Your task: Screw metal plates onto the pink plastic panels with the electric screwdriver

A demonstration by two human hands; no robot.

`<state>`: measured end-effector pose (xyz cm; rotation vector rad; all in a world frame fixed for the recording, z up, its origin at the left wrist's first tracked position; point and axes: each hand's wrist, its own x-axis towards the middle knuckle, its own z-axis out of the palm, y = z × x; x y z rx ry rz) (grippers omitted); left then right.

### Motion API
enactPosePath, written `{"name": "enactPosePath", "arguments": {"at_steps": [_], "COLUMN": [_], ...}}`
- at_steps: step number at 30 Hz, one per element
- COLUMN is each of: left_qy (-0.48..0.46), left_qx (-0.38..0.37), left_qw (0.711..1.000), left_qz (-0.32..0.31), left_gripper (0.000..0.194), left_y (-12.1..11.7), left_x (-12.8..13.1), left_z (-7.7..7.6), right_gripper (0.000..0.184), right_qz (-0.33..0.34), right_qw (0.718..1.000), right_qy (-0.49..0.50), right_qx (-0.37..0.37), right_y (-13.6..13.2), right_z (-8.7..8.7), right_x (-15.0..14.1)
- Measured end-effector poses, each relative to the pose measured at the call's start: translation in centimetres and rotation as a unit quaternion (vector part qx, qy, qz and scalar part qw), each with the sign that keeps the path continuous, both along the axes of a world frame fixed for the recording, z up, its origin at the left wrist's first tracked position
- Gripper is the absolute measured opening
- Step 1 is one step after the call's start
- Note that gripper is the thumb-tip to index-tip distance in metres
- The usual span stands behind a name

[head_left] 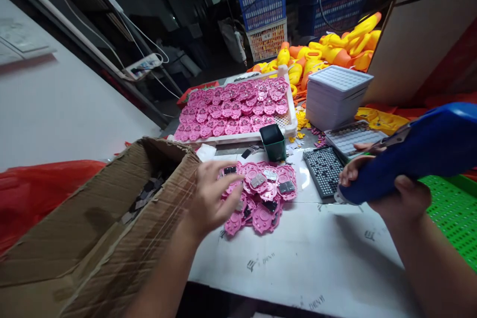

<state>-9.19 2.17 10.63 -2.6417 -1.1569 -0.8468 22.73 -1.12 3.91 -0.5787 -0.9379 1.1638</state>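
Broadly, the white-covered table [290,268] takes up most of the working space, with an open cardboard box [156,218] along its left side, where small dark and grey pieces [147,191] lie inside. Behind stands a white-rimmed tray [292,104] filled with overlapping rows of pink plates [231,109]; judging by that tidy layout, they are one sorted batch, though whether they are finished or waiting I cannot tell. Next in size comes the blue handheld tool [421,149], which the right hand [402,198] grasps with its fingers wrapped around the body, its pale tip pointing left above the table (no pink plate lies under it). Nearer the middle sits a loose heap of pink plates [263,219], in front of the tray and apart from the tool. The left hand [214,194] is at the heap's left edge, fingers spread and seemingly free of any load; whether a fingertip touches a plate is unclear. Just left of the tool's tip rests a black perforated tray [324,171], and a dark green cup [274,144] stands behind the heap. Smallest are the rectangular blocks [286,187], grey or black, on several heaped plates: that placing looks done there, while sorting the jumble appears left.
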Motion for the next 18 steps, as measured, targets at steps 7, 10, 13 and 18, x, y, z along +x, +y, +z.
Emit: {"name": "enactPosePath", "arguments": {"at_steps": [7, 10, 13, 18], "left_qy": [0.158, 0.215, 0.252, 0.292], "left_qx": [-0.169, -0.188, -0.198, -0.245], "left_qw": [0.972, 0.956, 0.942, 0.914], "left_qz": [0.043, 0.066, 0.098, 0.138], "left_gripper": [0.032, 0.024, 0.037, 0.066], "left_y": [17.9, 23.4, 27.1, 31.2], "left_x": [8.6, 11.8, 14.6, 17.7], "left_z": [3.4, 2.0, 0.8, -0.9], "right_gripper": [0.055, 0.053, 0.045, 0.04], "right_qz": [0.007, 0.013, 0.018, -0.01], "right_qw": [1.0, 0.999, 0.999, 1.0], "right_qy": [0.01, 0.012, 0.011, 0.021], "right_qx": [-0.024, -0.028, -0.026, -0.007], "right_y": [-0.3, -0.3, -0.5, -1.2], "right_z": [-0.6, -1.1, -2.1, -4.6], "right_x": [-0.1, -0.1, 0.2, 0.9]}}
